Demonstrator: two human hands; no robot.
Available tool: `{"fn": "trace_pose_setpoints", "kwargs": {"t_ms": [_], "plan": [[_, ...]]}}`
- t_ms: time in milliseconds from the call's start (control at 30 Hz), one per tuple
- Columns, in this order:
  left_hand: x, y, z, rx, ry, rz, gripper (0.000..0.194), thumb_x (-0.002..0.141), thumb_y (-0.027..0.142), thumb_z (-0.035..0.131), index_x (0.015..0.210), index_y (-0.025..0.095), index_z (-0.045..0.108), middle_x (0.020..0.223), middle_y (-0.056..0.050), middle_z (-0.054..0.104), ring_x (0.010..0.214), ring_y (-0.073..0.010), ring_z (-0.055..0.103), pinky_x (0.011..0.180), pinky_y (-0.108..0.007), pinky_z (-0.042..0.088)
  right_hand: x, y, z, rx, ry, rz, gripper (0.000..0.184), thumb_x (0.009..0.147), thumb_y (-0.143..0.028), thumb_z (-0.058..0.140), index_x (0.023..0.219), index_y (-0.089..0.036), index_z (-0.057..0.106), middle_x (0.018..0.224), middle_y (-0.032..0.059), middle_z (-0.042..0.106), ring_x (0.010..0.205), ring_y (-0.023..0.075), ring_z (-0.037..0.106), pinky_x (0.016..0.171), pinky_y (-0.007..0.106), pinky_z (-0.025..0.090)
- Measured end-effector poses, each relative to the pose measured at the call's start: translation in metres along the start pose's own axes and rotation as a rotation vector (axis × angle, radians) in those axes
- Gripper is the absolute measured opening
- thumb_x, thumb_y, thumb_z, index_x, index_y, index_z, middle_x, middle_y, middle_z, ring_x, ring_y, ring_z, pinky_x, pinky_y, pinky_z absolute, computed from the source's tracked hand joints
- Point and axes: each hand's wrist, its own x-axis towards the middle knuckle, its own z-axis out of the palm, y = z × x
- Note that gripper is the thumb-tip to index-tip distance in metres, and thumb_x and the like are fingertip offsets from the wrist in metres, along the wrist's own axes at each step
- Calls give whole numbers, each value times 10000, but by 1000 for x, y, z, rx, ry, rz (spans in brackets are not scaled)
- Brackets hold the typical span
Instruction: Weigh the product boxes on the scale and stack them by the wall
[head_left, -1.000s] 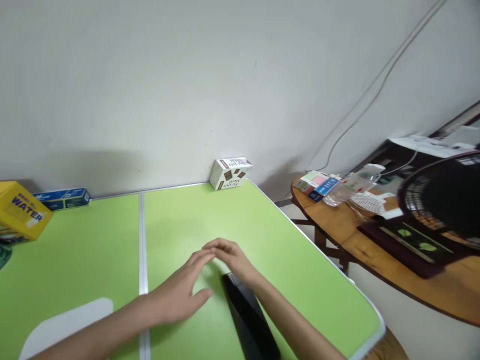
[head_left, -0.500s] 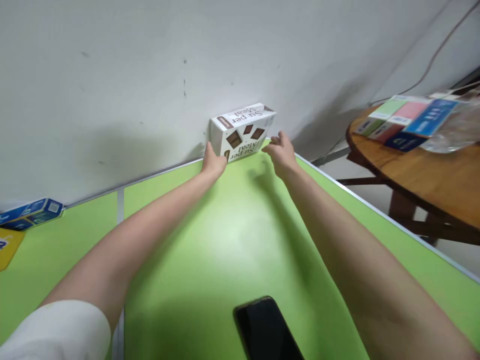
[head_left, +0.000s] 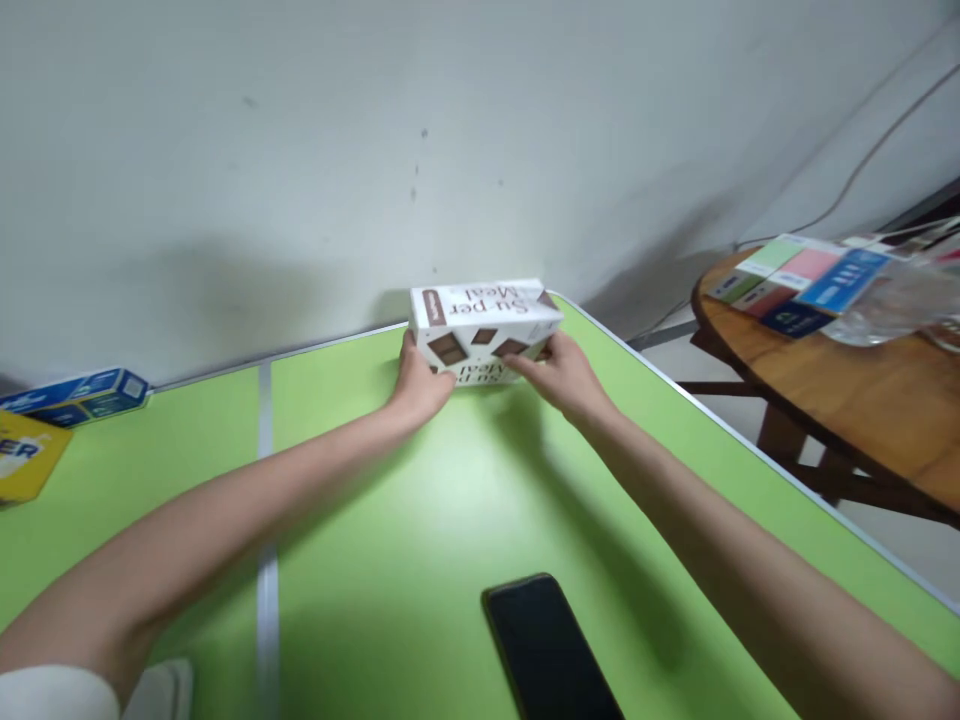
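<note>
A white carton (head_left: 487,310) printed "Su-per Meal", with brown squares, is held between my two hands near the far corner of the green table (head_left: 420,520). Its lettering appears upside down to me. My left hand (head_left: 421,380) grips the carton's left end, thumb on the front face. On the opposite end, my right hand (head_left: 562,378) holds with the thumb across the front and the fingers hidden behind. Whether the carton's bottom touches the table I cannot tell.
A black phone (head_left: 551,650) lies near the table's front. At the left are a blue box (head_left: 97,398) and a yellow packet (head_left: 30,455). Beyond the right edge stands a wooden table (head_left: 847,400) with coloured boxes (head_left: 802,285) and clear plastic. A wall (head_left: 315,150) rises behind.
My right hand has closed on the carton's right end, where it was apart before. The carton has come away from the wall towards me and turned squarer to my view.
</note>
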Motion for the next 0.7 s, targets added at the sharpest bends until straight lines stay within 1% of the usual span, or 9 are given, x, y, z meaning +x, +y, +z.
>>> {"fn": "trace_pose_setpoints", "kwargs": {"t_ms": [100, 200, 267, 333, 400, 467, 567, 633, 700], "plan": [[-55, 4, -45, 23, -27, -114, 587, 726, -70, 502, 1264, 102, 341, 1276, -196, 529, 1179, -267, 532, 1028, -454, 431, -53, -30, 10, -171, -117, -13, 288, 785, -292, 599, 1011, -114, 608, 1025, 163, 675, 878, 279, 639, 754, 475, 540], [-110, 8, -97, 82, -61, -134, 569, 752, -30, 499, 1281, 117, 351, 1245, -167, 547, 1166, -265, 545, 1064, -480, 395, -105, -62, 27, -278, -152, -25, 334, 822, -377, 557, 1023, -119, 624, 1064, 183, 652, 918, 315, 632, 756, 507, 536], [-148, 13, -137, 116, -100, -115, 595, 773, 2, 487, 1330, 139, 329, 1276, -143, 534, 1203, -254, 524, 1088, -458, 377, -136, -86, 40, -273, -196, -84, 353, 829, -414, 539, 1033, -141, 632, 1087, 180, 647, 921, 325, 635, 739, 514, 545], [-188, 19, -178, 154, -121, -100, 639, 794, 36, 461, 1392, 174, 283, 1323, -124, 518, 1237, -246, 503, 1084, -443, 386, -166, -114, 54, -239, -273, -150, 361, 829, -425, 532, 1061, -167, 633, 1094, 168, 658, 914, 324, 645, 707, 501, 564], [-228, 23, -218, 206, -105, -88, 656, 807, 69, 438, 1425, 207, 265, 1356, -110, 511, 1279, -248, 473, 1086, -447, 384, -195, -142, 67, -207, -353, -196, 385, 836, -433, 525, 1118, -191, 623, 1126, 159, 660, 922, 321, 658, 659, 462, 586], [-268, 24, -251, 262, -57, -94, 639, 812, 104, 431, 1426, 222, 297, 1361, -100, 523, 1324, -258, 430, 1104, -462, 357, -223, -168, 80, -199, -414, -247, 416, 855, -440, 511, 1201, -224, 593, 1203, 148, 632, 955, 315, 662, 592, 395, 598], [-324, 13, -286, 306, 35, -197, 626, 825, 186, 441, 1435, 206, 305, 1367, -113, 530, 1367, -287, 376, 1121, -487, 324, -263, -192, 98, -205, -515, -316, 443, 887, -412, 497, 1312, -288, 515, 1341, 129, 535, 1012, 294, 654, 504, 295, 581], [-354, -2, -298, 316, 64, -271, 641, 835, 235, 437, 1454, 186, 277, 1390, -133, 509, 1371, -302, 370, 1116, -491, 333, -286, -198, 109, -199, -572, -326, 451, 896, -388, 494, 1340, -306, 487, 1391, 122, 488, 1054, 286, 643, 474, 252, 568], [-378, -20, -301, 326, 45, -297, 681, 835, 250, 442, 1479, 187, 232, 1425, -139, 475, 1383, -301, 355, 1122, -479, 332, -304, -199, 120, -195, -569, -326, 459, 896, -373, 491, 1347, -297, 480, 1402, 123, 482, 1101, 290, 626, 472, 236, 568]]}}
